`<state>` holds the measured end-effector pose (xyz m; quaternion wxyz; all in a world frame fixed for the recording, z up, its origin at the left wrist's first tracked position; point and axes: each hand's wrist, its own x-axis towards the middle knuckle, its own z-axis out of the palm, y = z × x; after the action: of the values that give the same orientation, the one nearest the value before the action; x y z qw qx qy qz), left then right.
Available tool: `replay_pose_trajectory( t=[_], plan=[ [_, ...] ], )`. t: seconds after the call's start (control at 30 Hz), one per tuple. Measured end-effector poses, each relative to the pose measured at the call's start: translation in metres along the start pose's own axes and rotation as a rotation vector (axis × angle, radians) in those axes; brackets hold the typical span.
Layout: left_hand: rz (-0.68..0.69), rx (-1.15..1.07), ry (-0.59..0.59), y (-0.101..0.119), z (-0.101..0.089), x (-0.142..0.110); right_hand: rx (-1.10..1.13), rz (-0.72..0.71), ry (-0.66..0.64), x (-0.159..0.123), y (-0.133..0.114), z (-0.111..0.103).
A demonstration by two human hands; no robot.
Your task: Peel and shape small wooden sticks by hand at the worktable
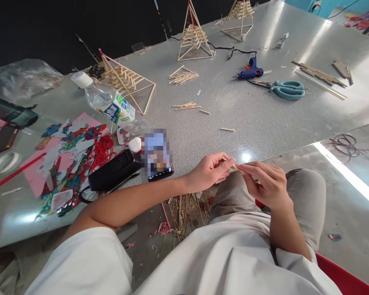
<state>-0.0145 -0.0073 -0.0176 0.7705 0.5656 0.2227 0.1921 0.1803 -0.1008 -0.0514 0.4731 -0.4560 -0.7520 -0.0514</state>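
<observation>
My left hand [211,170] and my right hand [264,182] meet just off the table's near edge, above my knee. Both pinch a short thin wooden stick [232,164] between their fingertips, one hand at each end. More short sticks lie on the silver table [264,119]: a single one [227,129], a small bundle [187,106] and a bigger pile [183,77]. On the table's left side stands a stick pyramid [127,82]; two more are at the back [193,35] [240,16].
A blue glue gun [250,71] and teal scissors [283,89] lie at the right. A water bottle [104,98], a phone [158,155], a black case [113,170], red rubber bands [102,149] and paper scraps [64,164] crowd the left. Broken sticks [184,211] litter the floor.
</observation>
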Motion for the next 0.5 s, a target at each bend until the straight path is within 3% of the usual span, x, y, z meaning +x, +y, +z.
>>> replay_pose_trajectory(
  t=[0.33,0.5],
  plan=[
    [0.043,-0.008,0.008,-0.006,-0.0006,0.0016,-0.042,0.032,0.041,0.0016,-0.0043,0.0055],
    [0.043,0.041,0.055,-0.0035,-0.0007,-0.001,0.057,0.161,0.071,0.0022,-0.0068,0.0096]
  ],
)
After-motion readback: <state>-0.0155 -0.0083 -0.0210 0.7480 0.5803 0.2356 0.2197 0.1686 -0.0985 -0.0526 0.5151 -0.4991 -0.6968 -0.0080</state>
